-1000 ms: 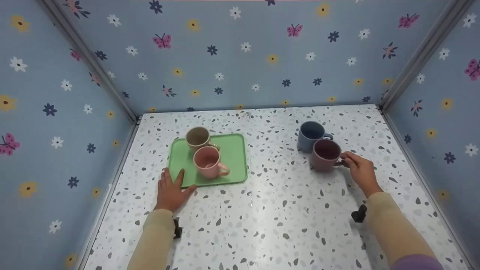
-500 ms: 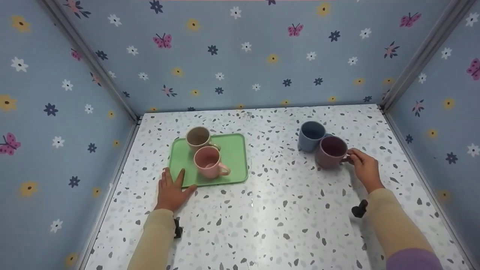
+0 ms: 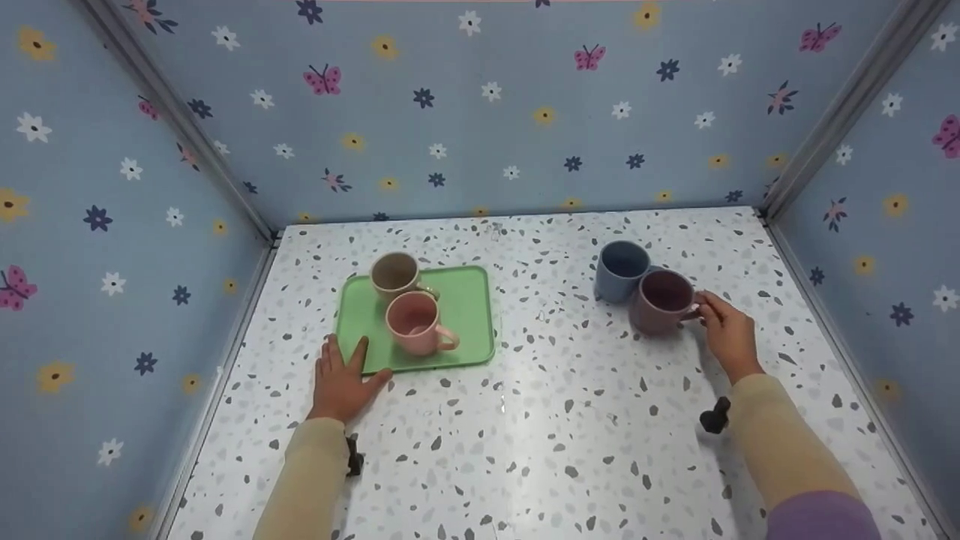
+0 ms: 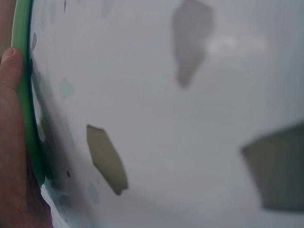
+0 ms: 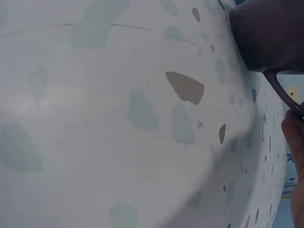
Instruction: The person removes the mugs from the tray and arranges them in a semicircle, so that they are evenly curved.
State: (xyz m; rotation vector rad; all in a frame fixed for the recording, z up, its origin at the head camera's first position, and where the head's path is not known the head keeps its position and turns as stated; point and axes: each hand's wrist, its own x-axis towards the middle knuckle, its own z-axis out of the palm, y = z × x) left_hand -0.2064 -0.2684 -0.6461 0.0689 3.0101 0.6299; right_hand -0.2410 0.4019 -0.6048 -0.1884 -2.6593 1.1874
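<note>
A maroon mug stands upright on the speckled table, its handle pinched by my right hand. Part of that handle and the mug's dark side show in the right wrist view. Just behind and left of it is a blue mug, overlapped by the maroon one. My left hand lies with fingers spread over the near left corner of a green tray; in the left wrist view a fingertip rests on the tray's rim. On the tray stand a pink mug and a beige mug.
The speckled white table is bounded at the back and both sides by blue flowered panels. Grey metal posts line the corners. A small black device sits at my right wrist.
The maroon mug has shifted slightly right and back along with my right hand, covering the blue mug's handle more. My left hand, the tray and its mugs have stayed put.
</note>
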